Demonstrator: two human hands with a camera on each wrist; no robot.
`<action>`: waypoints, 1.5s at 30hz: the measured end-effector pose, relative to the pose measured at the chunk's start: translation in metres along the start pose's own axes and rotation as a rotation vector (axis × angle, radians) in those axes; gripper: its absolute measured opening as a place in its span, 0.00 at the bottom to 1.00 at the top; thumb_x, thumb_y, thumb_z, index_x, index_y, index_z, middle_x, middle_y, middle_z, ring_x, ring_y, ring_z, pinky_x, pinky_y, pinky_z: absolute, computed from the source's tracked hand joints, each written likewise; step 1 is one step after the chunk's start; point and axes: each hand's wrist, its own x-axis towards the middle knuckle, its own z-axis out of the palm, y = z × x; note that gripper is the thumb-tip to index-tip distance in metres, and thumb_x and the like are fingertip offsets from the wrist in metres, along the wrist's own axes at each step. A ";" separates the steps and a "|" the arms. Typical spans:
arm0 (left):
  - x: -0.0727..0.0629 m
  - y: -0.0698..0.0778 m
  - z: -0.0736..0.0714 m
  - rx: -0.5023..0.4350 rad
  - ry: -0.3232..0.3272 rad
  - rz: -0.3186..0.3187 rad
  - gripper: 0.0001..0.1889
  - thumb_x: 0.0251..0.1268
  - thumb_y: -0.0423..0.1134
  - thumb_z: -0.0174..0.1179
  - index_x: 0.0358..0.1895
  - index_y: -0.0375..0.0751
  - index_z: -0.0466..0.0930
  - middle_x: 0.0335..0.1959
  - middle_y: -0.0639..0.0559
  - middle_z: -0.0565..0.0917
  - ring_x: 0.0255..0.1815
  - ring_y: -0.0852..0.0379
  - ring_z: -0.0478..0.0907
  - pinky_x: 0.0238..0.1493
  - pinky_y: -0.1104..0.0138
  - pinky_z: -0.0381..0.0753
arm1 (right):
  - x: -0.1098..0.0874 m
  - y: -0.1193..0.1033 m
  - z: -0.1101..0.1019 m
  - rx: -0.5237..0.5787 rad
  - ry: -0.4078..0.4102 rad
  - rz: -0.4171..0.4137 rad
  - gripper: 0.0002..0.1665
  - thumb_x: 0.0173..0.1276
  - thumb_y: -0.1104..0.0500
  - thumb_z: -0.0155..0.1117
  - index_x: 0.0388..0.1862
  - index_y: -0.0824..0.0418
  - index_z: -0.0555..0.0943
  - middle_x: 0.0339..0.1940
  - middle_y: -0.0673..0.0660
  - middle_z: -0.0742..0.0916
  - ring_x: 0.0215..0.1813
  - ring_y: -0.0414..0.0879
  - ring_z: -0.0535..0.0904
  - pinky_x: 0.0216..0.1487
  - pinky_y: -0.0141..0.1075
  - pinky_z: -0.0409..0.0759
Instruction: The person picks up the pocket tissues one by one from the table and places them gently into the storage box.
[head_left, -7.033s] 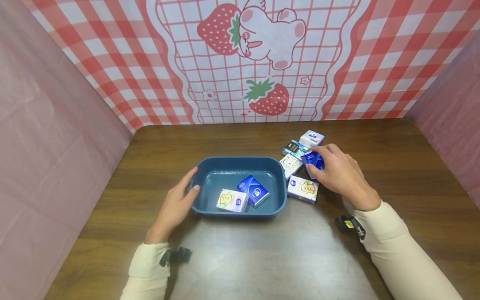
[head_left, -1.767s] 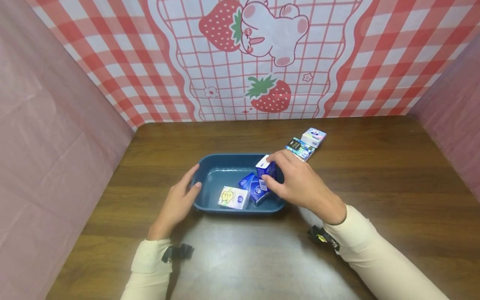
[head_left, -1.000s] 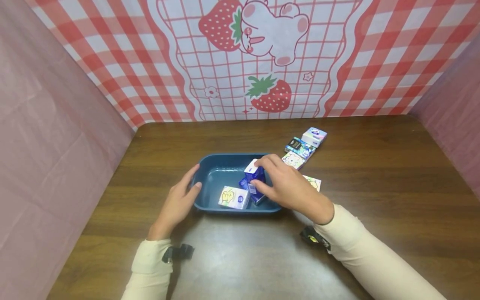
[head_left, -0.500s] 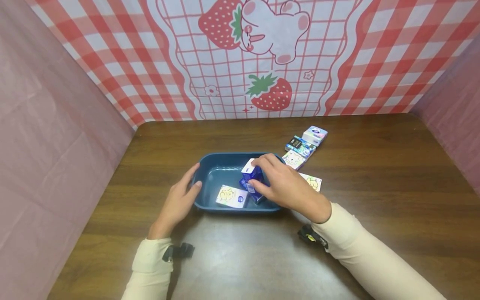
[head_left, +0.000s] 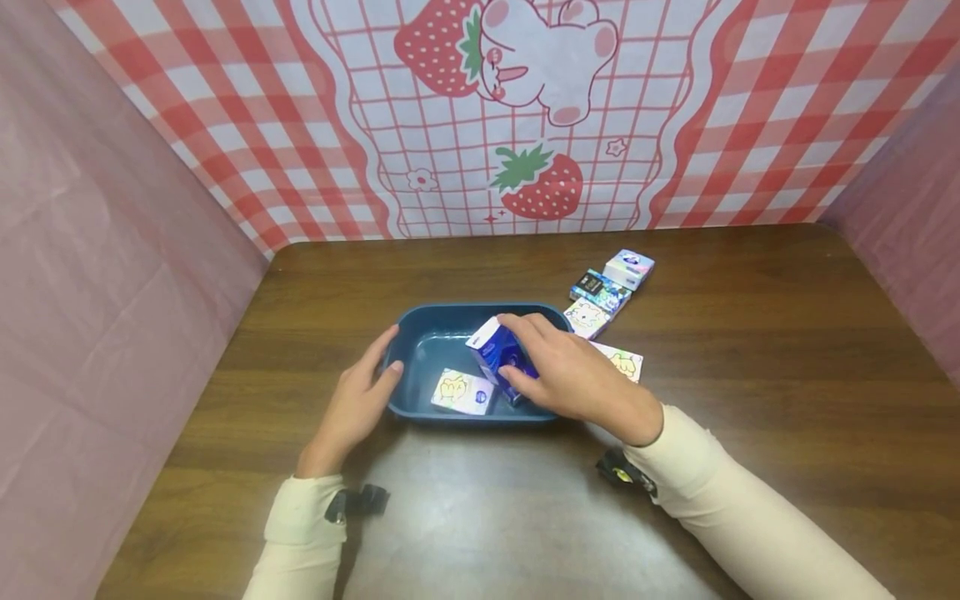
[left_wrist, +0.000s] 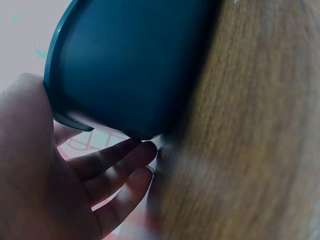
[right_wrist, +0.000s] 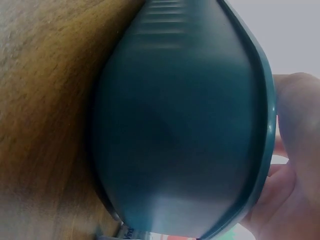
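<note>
In the head view a dark blue plastic bin [head_left: 442,310] stands on the table. My left hand [head_left: 352,408] rests against its left end, the thumb at the rim; in the left wrist view the relaxed fingers [left_wrist: 122,195] lie by the outer wall. My right hand [head_left: 570,367] reaches over the right end and pinches a blue tissue pack [head_left: 491,346] between thumb and fingers. That pack is tilted inside the bin, over another blue pack that is mostly hidden. Beside them a white tissue pack with a yellow cartoon [head_left: 463,392] lies on the bin's floor.
Right of the bin lie a white yellow-cartoon pack [head_left: 621,362], partly behind my hand, a white cartoon pack [head_left: 587,317], a blue patterned pack [head_left: 602,290] and a pastel pack [head_left: 629,268]. A checked cloth [head_left: 450,150] hangs behind the wooden table [head_left: 360,279].
My right hand has carried the blue tissue pack from the pile leftward into the bin. Lately the pack has tipped from upright to a slant. My left hand has stayed at the bin's end.
</note>
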 end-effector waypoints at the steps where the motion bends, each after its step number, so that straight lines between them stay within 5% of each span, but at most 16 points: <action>1: 0.000 0.000 0.000 0.000 0.000 0.001 0.29 0.78 0.51 0.49 0.79 0.65 0.57 0.77 0.51 0.63 0.75 0.44 0.61 0.72 0.43 0.60 | 0.000 0.000 0.000 -0.001 -0.004 -0.001 0.42 0.70 0.45 0.66 0.76 0.57 0.63 0.62 0.60 0.78 0.58 0.53 0.80 0.53 0.48 0.84; 26: 0.000 0.000 0.000 -0.010 0.000 -0.010 0.29 0.78 0.52 0.50 0.79 0.67 0.57 0.77 0.51 0.63 0.75 0.44 0.62 0.72 0.43 0.60 | -0.010 0.011 -0.007 -0.054 0.042 -0.054 0.28 0.69 0.47 0.68 0.63 0.59 0.79 0.57 0.56 0.82 0.54 0.50 0.81 0.54 0.48 0.83; 45: 0.000 0.000 0.000 -0.010 0.002 -0.004 0.29 0.78 0.51 0.50 0.79 0.66 0.57 0.77 0.50 0.63 0.75 0.42 0.63 0.71 0.42 0.61 | -0.017 0.018 -0.016 -0.051 0.096 -0.068 0.23 0.68 0.50 0.69 0.58 0.59 0.82 0.53 0.55 0.83 0.51 0.49 0.82 0.52 0.48 0.84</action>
